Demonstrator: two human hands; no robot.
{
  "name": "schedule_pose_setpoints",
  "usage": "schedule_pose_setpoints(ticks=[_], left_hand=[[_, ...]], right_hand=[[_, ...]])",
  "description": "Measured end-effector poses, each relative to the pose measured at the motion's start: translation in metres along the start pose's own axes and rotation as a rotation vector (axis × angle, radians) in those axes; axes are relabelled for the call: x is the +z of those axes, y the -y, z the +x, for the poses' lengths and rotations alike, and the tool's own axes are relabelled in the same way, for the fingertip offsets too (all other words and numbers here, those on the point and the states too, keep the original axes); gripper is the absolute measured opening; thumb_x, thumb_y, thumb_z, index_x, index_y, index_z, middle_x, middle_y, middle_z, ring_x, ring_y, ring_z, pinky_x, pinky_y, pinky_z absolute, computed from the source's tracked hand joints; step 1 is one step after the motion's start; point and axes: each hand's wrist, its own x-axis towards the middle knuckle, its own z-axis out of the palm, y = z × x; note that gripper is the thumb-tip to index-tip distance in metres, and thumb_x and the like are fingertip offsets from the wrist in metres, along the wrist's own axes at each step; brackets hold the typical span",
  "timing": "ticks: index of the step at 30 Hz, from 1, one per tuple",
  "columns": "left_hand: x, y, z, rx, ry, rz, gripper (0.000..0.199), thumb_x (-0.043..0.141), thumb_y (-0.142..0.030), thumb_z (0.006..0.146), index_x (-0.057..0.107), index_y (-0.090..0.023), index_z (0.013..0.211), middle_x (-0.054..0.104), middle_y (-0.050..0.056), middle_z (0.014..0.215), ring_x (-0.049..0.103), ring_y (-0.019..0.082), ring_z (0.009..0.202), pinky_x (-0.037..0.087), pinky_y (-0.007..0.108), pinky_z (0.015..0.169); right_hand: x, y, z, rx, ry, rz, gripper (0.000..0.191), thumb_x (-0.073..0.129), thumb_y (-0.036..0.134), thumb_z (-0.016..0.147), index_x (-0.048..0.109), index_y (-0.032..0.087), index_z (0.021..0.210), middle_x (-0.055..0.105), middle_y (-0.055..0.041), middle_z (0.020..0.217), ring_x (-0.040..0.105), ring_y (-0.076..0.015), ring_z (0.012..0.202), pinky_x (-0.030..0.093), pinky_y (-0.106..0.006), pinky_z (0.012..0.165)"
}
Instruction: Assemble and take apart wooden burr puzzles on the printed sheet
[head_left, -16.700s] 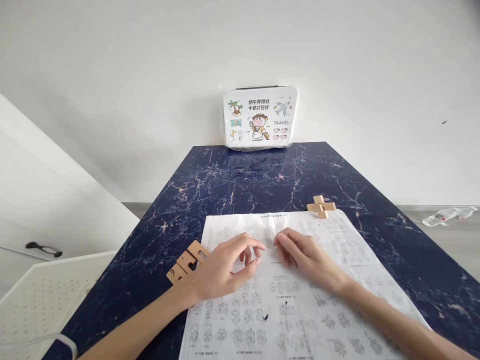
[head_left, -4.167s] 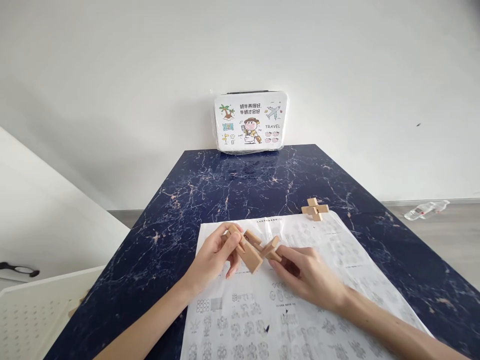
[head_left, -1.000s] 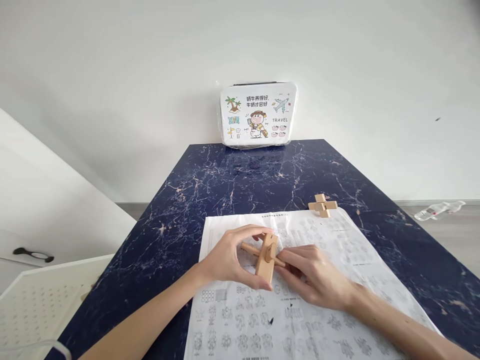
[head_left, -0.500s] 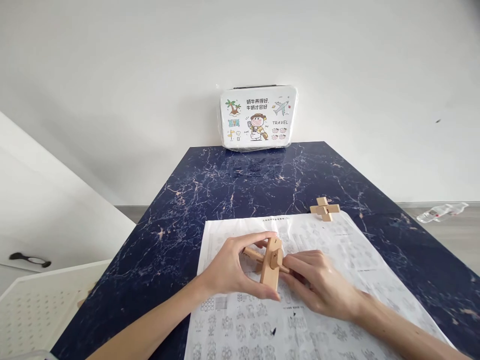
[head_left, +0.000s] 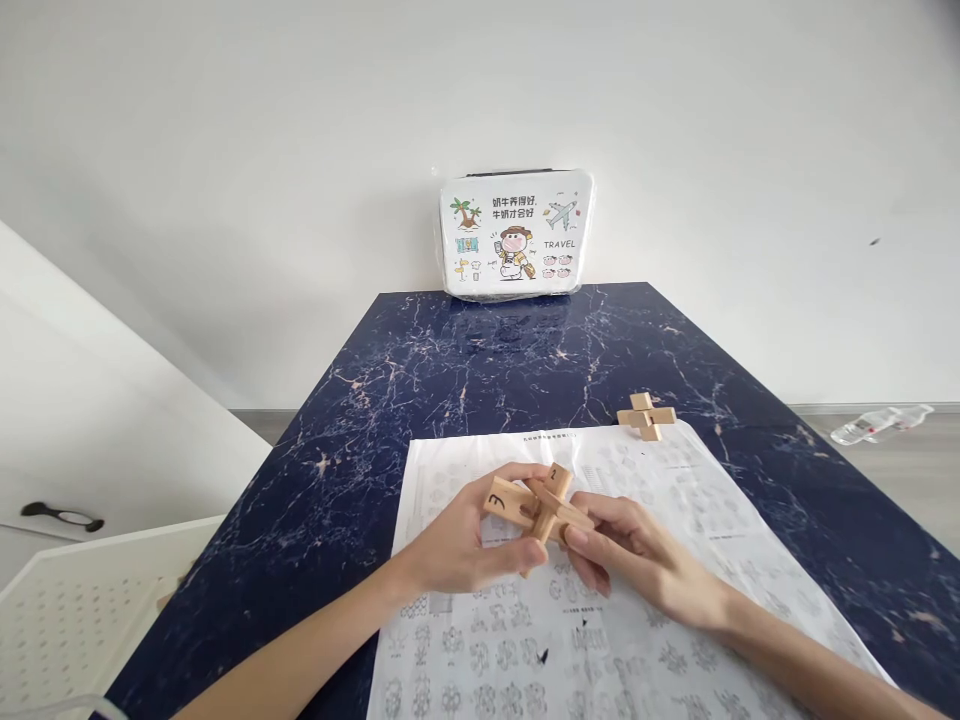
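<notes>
Between my two hands is a wooden interlocking puzzle (head_left: 546, 508) of crossed pieces, with handwritten numbers on some faces; a 2 and a 3 can be read. My left hand (head_left: 480, 540) grips it from the left, thumb in front and fingers behind. On the other side, the thumb and fingers of my right hand (head_left: 637, 560) pinch the puzzle's right end. Both hands are above a printed sheet (head_left: 510, 640) covered with small line diagrams. A second wooden puzzle (head_left: 646, 417), cross-shaped, rests at the sheet's far right edge.
The sheet lies on a dark blue marbled table (head_left: 480, 370). At the back, a white case with cartoon prints (head_left: 517, 235) leans against the wall. A white perforated basket (head_left: 82, 610) stands lower left, and a clear plastic bottle (head_left: 881, 424) lies on the floor at right.
The held puzzle has been turned in my hands, so the long piece that stood toward me is reoriented and the 3 face now shows. My right fingers have shifted their hold.
</notes>
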Motion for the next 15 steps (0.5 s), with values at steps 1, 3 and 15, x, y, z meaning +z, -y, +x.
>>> schedule_pose_setpoints(ticks=[1, 3, 15], left_hand=[[0.0007, 0.0002, 0.0001, -0.012, 0.013, -0.003, 0.065, 0.077, -0.052, 0.089, 0.053, -0.028, 0.145, 0.067, 0.013, 0.133, 0.067, 0.031, 0.117, 0.050, 0.050, 0.103], [0.0018, 0.0000, 0.0007, -0.057, 0.053, -0.017, 0.061, 0.072, -0.050, 0.094, 0.052, -0.026, 0.146, 0.073, 0.011, 0.114, 0.072, 0.026, 0.097, 0.054, 0.047, 0.093], [0.0010, 0.0017, 0.0056, -0.122, 0.081, -0.123, 0.059, 0.074, -0.042, 0.094, 0.051, -0.025, 0.146, 0.069, 0.004, 0.096, 0.061, 0.012, 0.064, 0.053, 0.030, 0.069]], right_hand=[[-0.0002, -0.0003, 0.0003, 0.002, 0.003, 0.022, 0.036, 0.053, 0.048, 0.106, 0.064, 0.018, 0.090, 0.060, 0.0003, 0.065, 0.053, -0.0119, 0.056, 0.041, -0.027, 0.055], [-0.0001, -0.0009, 0.0005, 0.003, -0.003, 0.035, 0.037, 0.053, 0.049, 0.106, 0.063, 0.018, 0.088, 0.058, 0.0008, 0.064, 0.052, -0.0117, 0.056, 0.040, -0.027, 0.055], [0.0008, -0.0031, -0.0007, 0.064, -0.048, -0.055, 0.041, 0.051, 0.053, 0.106, 0.057, 0.019, 0.084, 0.059, 0.0005, 0.065, 0.051, -0.0121, 0.057, 0.038, -0.028, 0.056]])
